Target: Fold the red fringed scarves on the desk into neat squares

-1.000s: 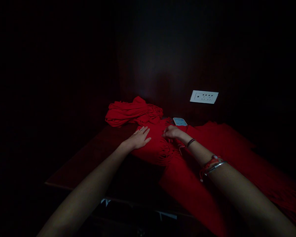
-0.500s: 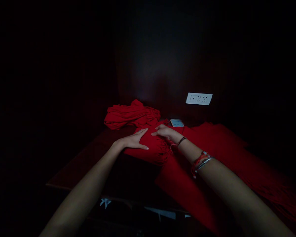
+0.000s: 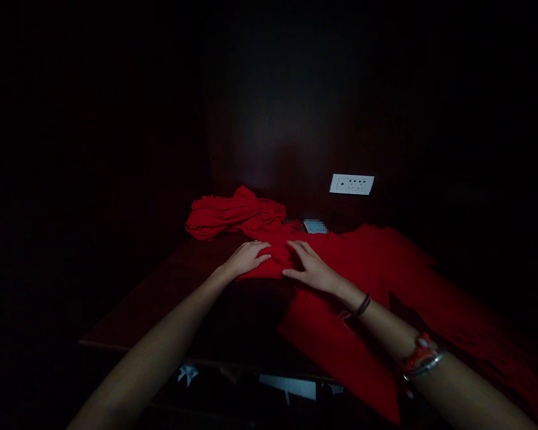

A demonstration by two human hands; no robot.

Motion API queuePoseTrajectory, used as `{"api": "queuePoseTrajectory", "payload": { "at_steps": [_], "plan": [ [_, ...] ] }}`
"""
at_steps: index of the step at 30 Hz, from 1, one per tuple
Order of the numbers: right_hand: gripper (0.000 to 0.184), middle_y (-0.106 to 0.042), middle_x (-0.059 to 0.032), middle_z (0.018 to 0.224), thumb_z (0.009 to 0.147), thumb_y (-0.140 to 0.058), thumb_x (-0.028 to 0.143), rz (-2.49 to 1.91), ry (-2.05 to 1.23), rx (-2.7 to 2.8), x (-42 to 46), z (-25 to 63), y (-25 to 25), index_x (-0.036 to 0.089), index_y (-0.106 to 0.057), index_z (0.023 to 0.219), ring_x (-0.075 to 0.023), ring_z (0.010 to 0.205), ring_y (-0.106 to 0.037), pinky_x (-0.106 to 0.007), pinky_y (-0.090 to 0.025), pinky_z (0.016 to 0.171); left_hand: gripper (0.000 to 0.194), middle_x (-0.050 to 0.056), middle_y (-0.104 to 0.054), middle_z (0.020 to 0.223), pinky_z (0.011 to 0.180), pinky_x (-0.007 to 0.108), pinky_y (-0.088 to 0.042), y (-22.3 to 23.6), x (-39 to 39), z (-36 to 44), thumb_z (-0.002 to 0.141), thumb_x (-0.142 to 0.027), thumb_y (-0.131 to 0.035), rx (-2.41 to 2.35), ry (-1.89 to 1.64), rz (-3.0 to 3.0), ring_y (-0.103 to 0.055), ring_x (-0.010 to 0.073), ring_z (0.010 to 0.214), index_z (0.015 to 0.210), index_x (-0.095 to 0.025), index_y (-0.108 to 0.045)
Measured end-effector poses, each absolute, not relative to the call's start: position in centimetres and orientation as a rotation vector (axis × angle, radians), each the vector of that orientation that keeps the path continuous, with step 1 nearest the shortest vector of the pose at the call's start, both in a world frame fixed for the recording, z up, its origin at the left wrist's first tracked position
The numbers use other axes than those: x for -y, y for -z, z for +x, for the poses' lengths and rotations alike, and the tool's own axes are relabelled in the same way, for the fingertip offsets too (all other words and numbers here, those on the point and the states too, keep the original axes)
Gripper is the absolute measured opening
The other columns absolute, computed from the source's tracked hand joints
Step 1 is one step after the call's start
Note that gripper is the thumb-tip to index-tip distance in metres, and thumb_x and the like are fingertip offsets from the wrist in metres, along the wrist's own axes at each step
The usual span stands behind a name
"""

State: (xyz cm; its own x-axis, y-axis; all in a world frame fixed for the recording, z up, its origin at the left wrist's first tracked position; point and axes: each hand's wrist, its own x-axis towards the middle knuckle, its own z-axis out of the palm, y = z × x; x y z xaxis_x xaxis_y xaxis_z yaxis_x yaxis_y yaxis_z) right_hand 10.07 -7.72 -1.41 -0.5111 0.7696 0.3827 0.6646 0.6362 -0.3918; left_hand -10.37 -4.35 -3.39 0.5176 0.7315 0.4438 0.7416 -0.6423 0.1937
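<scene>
A long red fringed scarf (image 3: 354, 280) lies spread over a dark wooden table (image 3: 161, 298), its near end hanging past the front edge. My left hand (image 3: 246, 258) rests on the scarf's folded left end, fingers curled over the cloth. Beside it, my right hand (image 3: 311, 269) lies flat on the same fold with its fingers spread. Bracelets ring my right wrist and forearm. The room is very dark.
A second red scarf (image 3: 233, 215) sits bunched at the table's far left. A phone (image 3: 315, 226) lies behind the fold near the dark wall, and a white socket plate (image 3: 352, 184) is on that wall. White scraps show under the table's front edge.
The fringed end has been folded over and now lies flatter. My right hand has come toward me and flattened on the fold. My left hand has shifted slightly toward me along the fold's edge.
</scene>
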Motion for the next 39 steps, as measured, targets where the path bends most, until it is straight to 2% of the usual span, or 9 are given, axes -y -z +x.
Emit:
{"api": "queuePoseTrajectory", "payload": {
  "at_steps": [3, 9, 14, 16, 20, 23, 27, 31, 39],
  "plan": [
    [0.080, -0.030, -0.0173, 0.127, 0.064, -0.060, 0.041, -1.224, -0.183, 2.404, 8.7, 9.5, 1.8, 0.011, -0.024, 0.128, -0.0252, 0.115, -0.032, -0.036, -0.031, 0.090, 0.025, 0.007, -0.053, 0.099, 0.086, 0.029, -0.036, 3.2, 4.7, -9.7, 0.078, -0.033, -0.045, 1.205, 0.810, -2.716, -0.048, 0.0186, 0.095, 0.094, -0.017, -0.057],
    [0.025, -0.060, -0.0124, 0.090, 0.073, -0.046, 0.014, -1.405, -0.053, 2.488, 7.7, 8.2, 1.2, 0.012, -0.058, 0.095, -0.0199, 0.086, -0.055, -0.027, -0.040, 0.074, 0.029, 0.005, -0.055, 0.099, 0.084, 0.029, -0.036, 2.6, 5.8, -9.5, 0.080, -0.036, -0.042, 1.207, 0.779, -2.827, -0.050, 0.0176, 0.093, 0.100, -0.018, -0.052],
    [0.023, -0.063, -0.0074, 0.090, 0.074, -0.048, 0.015, -1.398, -0.129, 2.317, 6.2, 9.1, 0.3, 0.015, -0.061, 0.092, -0.0158, 0.083, -0.056, -0.021, -0.039, 0.072, 0.079, 0.011, -0.043, 0.120, 0.090, 0.035, -0.030, 2.0, 6.8, -9.1, 0.059, -0.052, -0.061, 1.189, 0.665, -2.768, -0.041, 0.0247, 0.106, 0.123, -0.017, -0.030],
    [0.022, -0.064, -0.0055, 0.090, 0.072, -0.052, 0.017, -1.424, -0.183, 2.260, 5.9, 9.4, -0.2, 0.016, -0.061, 0.091, -0.0152, 0.083, -0.056, -0.020, -0.038, 0.072, 0.085, 0.012, -0.042, 0.120, 0.090, 0.035, -0.029, 2.0, 7.0, -8.7, 0.056, -0.048, -0.065, 1.184, 0.585, -2.720, -0.041, 0.0258, 0.106, 0.125, -0.016, -0.025],
    [0.023, -0.064, -0.0053, 0.085, 0.068, -0.058, 0.023, -1.525, -0.351, 2.318, 6.5, 10.0, -0.5, 0.014, -0.062, 0.090, -0.0163, 0.078, -0.057, -0.021, -0.040, 0.068, 0.053, 0.009, -0.052, 0.108, 0.086, 0.033, -0.032, 2.1, 7.0, -8.3, 0.071, -0.031, -0.054, 1.184, 0.437, -2.632, -0.047, 0.0225, 0.097, 0.118, -0.016, -0.037],
    [0.038, -0.057, -0.0102, 0.103, 0.067, -0.059, 0.028, -1.483, -0.288, 2.337, 8.6, 11.2, -0.2, 0.012, -0.058, 0.101, -0.0198, 0.093, -0.052, -0.025, -0.038, 0.079, 0.041, 0.008, -0.055, 0.103, 0.086, 0.033, -0.032, 2.2, 7.0, -8.3, 0.074, -0.027, -0.050, 1.125, 0.378, -2.617, -0.048, 0.0211, 0.096, 0.113, -0.017, -0.043],
    [0.044, -0.047, -0.0140, 0.115, 0.072, -0.053, 0.025, -1.373, -0.175, 2.316, 12.8, 13.7, 0.3, 0.010, -0.048, 0.114, -0.0211, 0.105, -0.043, -0.032, -0.033, 0.089, 0.034, 0.007, -0.057, 0.099, 0.088, 0.034, -0.031, 2.2, 6.7, -8.5, 0.076, -0.027, -0.046, 1.118, 0.428, -2.606, -0.049, 0.0201, 0.095, 0.109, -0.017, -0.048],
    [0.031, -0.055, -0.0067, 0.103, 0.078, -0.043, 0.016, -1.079, -0.230, 2.541, 15.1, 15.0, 1.0, 0.018, -0.053, 0.107, -0.0152, 0.094, -0.049, -0.028, -0.037, 0.086, 0.036, 0.007, -0.056, 0.106, 0.088, 0.032, -0.034, 2.4, 6.0, -9.1, 0.077, -0.030, -0.043, 1.279, 0.661, -2.571, -0.050, 0.0205, 0.097, 0.110, -0.016, -0.048],
    [0.020, -0.053, -0.0061, 0.093, 0.076, -0.046, 0.012, -0.959, 0.005, 2.770, 13.2, 13.4, 1.7, 0.019, -0.060, 0.088, -0.0164, 0.088, -0.046, -0.030, -0.036, 0.078, 0.036, 0.005, -0.059, 0.100, 0.083, 0.028, -0.039, 2.3, 5.9, -9.9, 0.076, -0.033, -0.044, 1.538, 0.979, -2.550, -0.054, 0.0189, 0.091, 0.107, -0.017, -0.051]
  ]
}}
